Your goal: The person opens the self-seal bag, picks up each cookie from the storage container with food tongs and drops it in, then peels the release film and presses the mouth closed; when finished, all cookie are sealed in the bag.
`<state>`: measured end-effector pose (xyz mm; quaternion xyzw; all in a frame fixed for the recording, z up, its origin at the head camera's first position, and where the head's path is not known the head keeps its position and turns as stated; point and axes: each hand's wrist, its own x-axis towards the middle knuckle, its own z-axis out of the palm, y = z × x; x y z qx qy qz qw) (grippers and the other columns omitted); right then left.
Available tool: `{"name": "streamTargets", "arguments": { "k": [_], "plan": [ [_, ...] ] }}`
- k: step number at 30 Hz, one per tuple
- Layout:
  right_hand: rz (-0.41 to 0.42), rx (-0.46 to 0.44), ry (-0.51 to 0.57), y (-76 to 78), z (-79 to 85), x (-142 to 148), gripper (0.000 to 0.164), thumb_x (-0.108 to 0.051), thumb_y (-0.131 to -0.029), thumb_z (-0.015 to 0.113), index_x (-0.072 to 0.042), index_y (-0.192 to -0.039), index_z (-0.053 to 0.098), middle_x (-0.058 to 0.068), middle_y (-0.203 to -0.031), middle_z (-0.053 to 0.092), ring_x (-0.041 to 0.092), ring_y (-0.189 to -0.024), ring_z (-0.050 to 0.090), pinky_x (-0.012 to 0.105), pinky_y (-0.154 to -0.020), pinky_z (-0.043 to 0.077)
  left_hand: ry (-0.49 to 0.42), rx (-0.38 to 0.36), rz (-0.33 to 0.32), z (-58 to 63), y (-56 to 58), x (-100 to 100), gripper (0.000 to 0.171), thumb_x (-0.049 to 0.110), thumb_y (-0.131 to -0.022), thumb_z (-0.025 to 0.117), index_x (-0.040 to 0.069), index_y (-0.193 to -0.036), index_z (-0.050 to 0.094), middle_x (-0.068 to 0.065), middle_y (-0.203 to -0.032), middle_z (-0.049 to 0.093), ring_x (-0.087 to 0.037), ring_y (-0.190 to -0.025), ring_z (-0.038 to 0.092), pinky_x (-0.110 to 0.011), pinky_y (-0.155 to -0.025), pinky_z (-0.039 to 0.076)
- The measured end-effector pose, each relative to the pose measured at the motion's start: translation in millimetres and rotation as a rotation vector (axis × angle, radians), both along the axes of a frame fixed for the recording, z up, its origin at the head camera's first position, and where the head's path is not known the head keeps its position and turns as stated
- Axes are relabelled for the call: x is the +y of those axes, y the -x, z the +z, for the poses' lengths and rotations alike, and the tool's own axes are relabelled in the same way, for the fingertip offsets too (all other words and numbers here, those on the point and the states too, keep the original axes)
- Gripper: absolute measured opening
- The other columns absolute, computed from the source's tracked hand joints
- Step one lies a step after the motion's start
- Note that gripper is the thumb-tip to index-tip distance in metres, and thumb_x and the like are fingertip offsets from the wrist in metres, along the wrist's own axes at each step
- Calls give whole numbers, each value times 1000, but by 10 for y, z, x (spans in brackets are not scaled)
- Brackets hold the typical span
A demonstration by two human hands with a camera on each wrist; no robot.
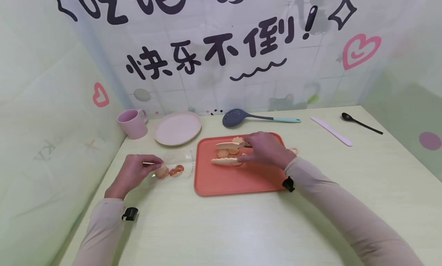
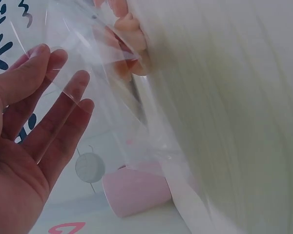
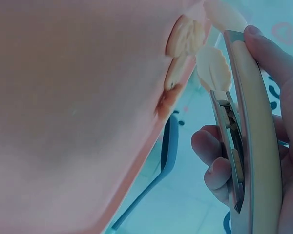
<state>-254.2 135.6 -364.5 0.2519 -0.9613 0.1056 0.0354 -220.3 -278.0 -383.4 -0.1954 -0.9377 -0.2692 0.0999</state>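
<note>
My left hand [image 1: 132,171] pinches the edge of a clear plastic bag [image 2: 107,83] between thumb and forefinger, the other fingers extended. Inside the bag, a round tan piece [image 1: 161,171] and small reddish-brown pieces [image 1: 177,170] lie low against the table. My right hand [image 1: 266,149] grips a pair of food tongs [image 3: 256,122] with cream scalloped tips. The tips are spread apart over an orange-red tray [image 1: 221,185]. Several cookies [image 1: 223,154] sit on the tray between and beside the tips, one of them swirled. In the right wrist view, the tongs' arms stand slightly apart within my fingers.
A pink mug [image 1: 134,125] and a pink plate [image 1: 177,128] stand at the back left. Behind the tray lies a dark blue slotted spoon [image 1: 235,118] with a light blue handle. A lilac knife [image 1: 331,131] and a small black spoon [image 1: 360,123] lie at the back right.
</note>
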Motion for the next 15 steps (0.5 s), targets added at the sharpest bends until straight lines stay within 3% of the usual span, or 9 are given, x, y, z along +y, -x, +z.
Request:
{"name": "streamTargets", "arguments": {
  "k": [8,15],
  "plan": [
    [25,22,27,5,-2,109,53,-57,-78,80,-11,-74,55,-3,-62,41,12,-55,38,26,-51,25,-6,-8,-4,-6,14,-20,12,5,-84,79,10,-95,81,-6,-93,80,-22,-88,76,-30,-74,62],
    [64,34,30,10,-15,87,45,-52,-84,77,-14,-74,55,-5,-61,41,12,-57,39,25,-53,27,-11,3,-5,-21,22,-33,12,5,-84,79,9,-95,80,-7,-94,80,-20,-88,75,-31,-74,62]
  ]
}}
